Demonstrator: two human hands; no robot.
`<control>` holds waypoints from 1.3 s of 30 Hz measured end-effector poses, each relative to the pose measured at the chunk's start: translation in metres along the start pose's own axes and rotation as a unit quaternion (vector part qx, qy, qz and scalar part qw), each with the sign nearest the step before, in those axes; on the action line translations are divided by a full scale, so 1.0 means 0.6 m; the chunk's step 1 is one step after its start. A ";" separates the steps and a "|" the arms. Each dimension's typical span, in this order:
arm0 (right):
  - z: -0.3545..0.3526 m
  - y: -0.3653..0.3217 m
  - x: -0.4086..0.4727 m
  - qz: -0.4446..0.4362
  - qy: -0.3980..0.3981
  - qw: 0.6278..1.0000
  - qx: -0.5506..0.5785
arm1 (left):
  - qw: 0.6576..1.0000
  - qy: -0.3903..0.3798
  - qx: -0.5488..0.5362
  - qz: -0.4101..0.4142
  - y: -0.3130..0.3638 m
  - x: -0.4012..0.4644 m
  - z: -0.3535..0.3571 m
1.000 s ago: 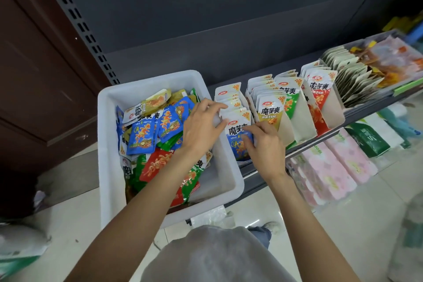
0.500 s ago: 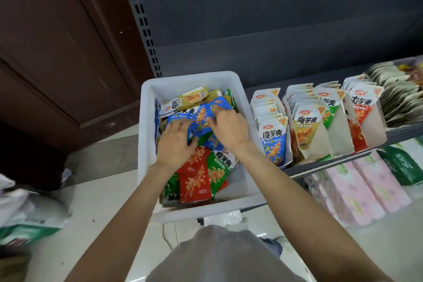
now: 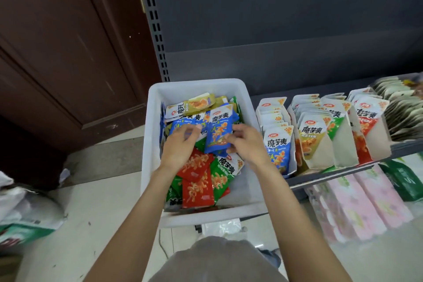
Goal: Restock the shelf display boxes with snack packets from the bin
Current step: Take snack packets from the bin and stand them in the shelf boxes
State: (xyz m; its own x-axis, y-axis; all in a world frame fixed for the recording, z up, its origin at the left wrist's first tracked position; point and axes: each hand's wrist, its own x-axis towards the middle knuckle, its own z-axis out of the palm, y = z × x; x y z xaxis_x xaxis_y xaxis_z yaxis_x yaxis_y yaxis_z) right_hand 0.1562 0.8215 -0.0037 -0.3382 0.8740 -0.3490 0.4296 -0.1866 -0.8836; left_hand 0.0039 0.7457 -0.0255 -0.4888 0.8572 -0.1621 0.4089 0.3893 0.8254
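A white plastic bin [image 3: 153, 135] sits on the left end of the shelf, full of blue, red, green and yellow snack packets. My right hand [image 3: 246, 142] pinches a blue packet [image 3: 218, 131] by its right edge, holding it upright above the pile. My left hand [image 3: 180, 146] hovers over the blue packets in the bin with fingers curled; blur hides whether it grips one. To the right stands the blue display box [image 3: 278, 142], then the yellow display box [image 3: 313, 135] and the red display box [image 3: 366, 126].
The dark shelf edge [image 3: 343, 173] runs along the front of the boxes. Pink and green packs [image 3: 366, 199] lie on the level below. A brown door [image 3: 68, 52] stands left, bags [image 3: 25, 213] lie on the floor, and more packets [image 3: 402, 110] fill the far right.
Both hands moved from the blue display box back into the bin. The right hand has lifted a blue packet upright from the pile. The camera view swung left.
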 end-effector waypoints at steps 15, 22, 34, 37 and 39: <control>-0.208 0.109 -0.072 -0.175 0.257 0.942 -0.124 | 0.965 -0.041 -0.015 0.258 0.164 -0.046 0.162; -0.204 0.118 -0.057 -0.160 0.266 0.940 -0.140 | 0.961 0.016 0.071 0.265 0.157 -0.024 0.177; -0.194 0.120 -0.058 -0.153 0.269 0.921 -0.236 | 0.941 0.056 0.100 0.319 0.154 -0.025 0.160; -0.182 0.086 -0.071 -0.212 0.271 0.918 -0.198 | 0.911 0.185 0.063 0.364 0.143 -0.030 0.128; -0.164 0.053 -0.072 -0.270 0.245 0.912 -0.185 | 0.909 0.212 0.070 0.353 0.117 -0.022 0.093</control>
State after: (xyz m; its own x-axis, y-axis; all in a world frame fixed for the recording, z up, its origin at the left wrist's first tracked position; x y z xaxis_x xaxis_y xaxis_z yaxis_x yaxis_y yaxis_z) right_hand 0.2670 0.8222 0.0138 -0.2073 0.9064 0.3680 0.5956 0.4154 -0.6875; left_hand 0.0824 0.7805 0.0045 -0.3072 0.7148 0.6282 0.8153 -0.1428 0.5612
